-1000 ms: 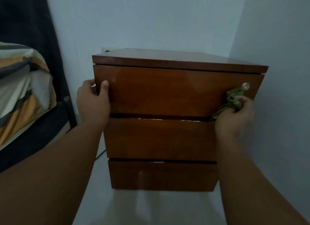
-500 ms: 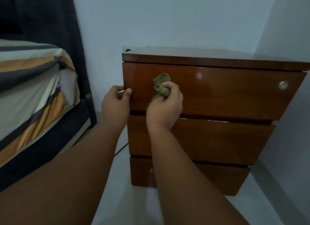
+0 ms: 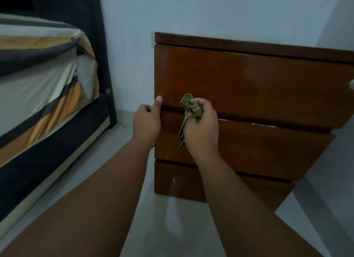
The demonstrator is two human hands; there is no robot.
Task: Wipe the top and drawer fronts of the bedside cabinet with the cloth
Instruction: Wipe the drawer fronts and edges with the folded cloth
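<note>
Right hand [image 3: 202, 125], fist closed on the crumpled olive-green cloth [image 3: 189, 111], has dropped from the glossy brown wooden cabinet's [image 3: 249, 80] top drawer front to the seam above the middle drawer front [image 3: 268, 143]. Left hand [image 3: 147, 120], fingers curled, thumb pressed flat, braces the cabinet's left edge. Judgement: top drawer finished, middle drawer next.

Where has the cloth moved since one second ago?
Yes: the green cloth went from beside the round lock leftward to the top drawer's lower left corner.

No readable text, label, brand, number or sign appears on anything here.
</note>
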